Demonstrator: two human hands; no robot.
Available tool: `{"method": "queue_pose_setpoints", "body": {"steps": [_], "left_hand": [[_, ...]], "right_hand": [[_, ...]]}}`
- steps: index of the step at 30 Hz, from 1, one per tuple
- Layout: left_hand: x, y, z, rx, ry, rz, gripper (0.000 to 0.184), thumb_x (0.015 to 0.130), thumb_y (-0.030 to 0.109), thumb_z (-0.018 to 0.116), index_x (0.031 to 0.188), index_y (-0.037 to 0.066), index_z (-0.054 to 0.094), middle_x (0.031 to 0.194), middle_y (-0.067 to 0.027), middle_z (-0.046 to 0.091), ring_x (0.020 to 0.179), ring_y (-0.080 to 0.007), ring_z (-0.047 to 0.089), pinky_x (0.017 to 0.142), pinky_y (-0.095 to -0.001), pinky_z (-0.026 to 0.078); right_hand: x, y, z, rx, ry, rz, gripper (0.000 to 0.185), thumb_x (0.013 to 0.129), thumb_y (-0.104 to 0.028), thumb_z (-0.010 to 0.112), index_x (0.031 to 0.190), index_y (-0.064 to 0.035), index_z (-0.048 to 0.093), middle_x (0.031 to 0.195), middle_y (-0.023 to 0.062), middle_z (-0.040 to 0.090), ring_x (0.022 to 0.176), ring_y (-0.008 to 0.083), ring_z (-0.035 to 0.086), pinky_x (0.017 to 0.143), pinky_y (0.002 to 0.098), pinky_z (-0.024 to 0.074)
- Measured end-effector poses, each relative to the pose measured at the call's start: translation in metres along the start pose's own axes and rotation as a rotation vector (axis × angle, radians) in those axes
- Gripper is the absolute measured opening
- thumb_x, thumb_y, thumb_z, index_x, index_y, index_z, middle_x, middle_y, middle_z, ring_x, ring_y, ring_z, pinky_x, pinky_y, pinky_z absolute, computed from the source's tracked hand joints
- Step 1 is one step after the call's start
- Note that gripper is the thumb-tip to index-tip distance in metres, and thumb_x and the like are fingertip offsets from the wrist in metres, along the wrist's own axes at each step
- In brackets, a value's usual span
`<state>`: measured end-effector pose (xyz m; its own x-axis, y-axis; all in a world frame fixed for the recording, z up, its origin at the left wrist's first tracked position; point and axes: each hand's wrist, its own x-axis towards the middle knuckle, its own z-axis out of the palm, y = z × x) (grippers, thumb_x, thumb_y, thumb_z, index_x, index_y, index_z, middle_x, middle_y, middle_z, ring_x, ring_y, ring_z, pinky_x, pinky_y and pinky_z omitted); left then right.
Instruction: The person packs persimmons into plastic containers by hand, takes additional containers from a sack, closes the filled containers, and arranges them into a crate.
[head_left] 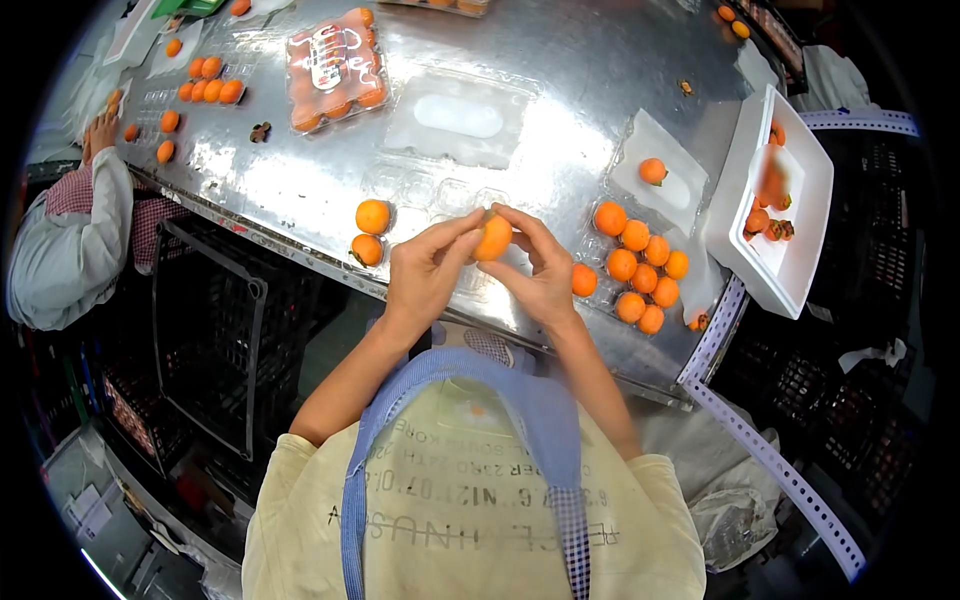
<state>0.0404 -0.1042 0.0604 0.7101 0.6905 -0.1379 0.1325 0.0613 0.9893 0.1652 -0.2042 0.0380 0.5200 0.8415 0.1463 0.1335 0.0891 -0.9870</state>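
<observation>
Between both hands I hold one orange persimmon (492,238) over the front of the metal table. My left hand (430,262) pinches it from the left, fingertips near its top. From the other side, the thumb and fingers of my right hand (540,270) close round it. Just left of my hands, two persimmons (372,216) sit in a clear plastic tray (440,195) whose other visible cups hold nothing. To the right, another tray holds several persimmons (622,265), with a single persimmon (584,280) close to my right hand.
A white foam box (805,235) with persimmons stands at the table's right end. A closed clear pack (337,70) of persimmons and an open clear lid (455,115) lie farther back. At far left, another person's hand (102,132) rests at the table (590,60) edge.
</observation>
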Motion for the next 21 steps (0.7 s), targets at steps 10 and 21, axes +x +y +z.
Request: {"method": "queue_pose_setpoints", "body": {"steps": [10, 21], "left_hand": [[0.001, 0.001, 0.011, -0.131, 0.058, -0.007, 0.03, 0.089, 0.01, 0.058, 0.117, -0.003, 0.056, 0.101, -0.0103, 0.063, 0.082, -0.0102, 0.062, 0.069, -0.0209, 0.051], [0.013, 0.006, 0.013, -0.246, -0.009, -0.249, 0.027, 0.089, 0.022, 0.059, 0.104, 0.0, 0.062, 0.086, -0.006, 0.062, 0.069, -0.0092, 0.06, 0.055, -0.0199, 0.05]], "right_hand": [[0.003, -0.012, 0.004, -0.367, 0.019, -0.224, 0.057, 0.065, -0.007, 0.079, 0.116, 0.001, 0.056, 0.114, 0.0173, 0.059, 0.102, 0.0273, 0.061, 0.085, 0.033, 0.0506], [-0.012, 0.001, 0.002, -0.145, 0.08, -0.013, 0.056, 0.067, -0.005, 0.078, 0.117, 0.0003, 0.055, 0.114, 0.0159, 0.058, 0.1, 0.0244, 0.061, 0.083, 0.0332, 0.0529]]}}
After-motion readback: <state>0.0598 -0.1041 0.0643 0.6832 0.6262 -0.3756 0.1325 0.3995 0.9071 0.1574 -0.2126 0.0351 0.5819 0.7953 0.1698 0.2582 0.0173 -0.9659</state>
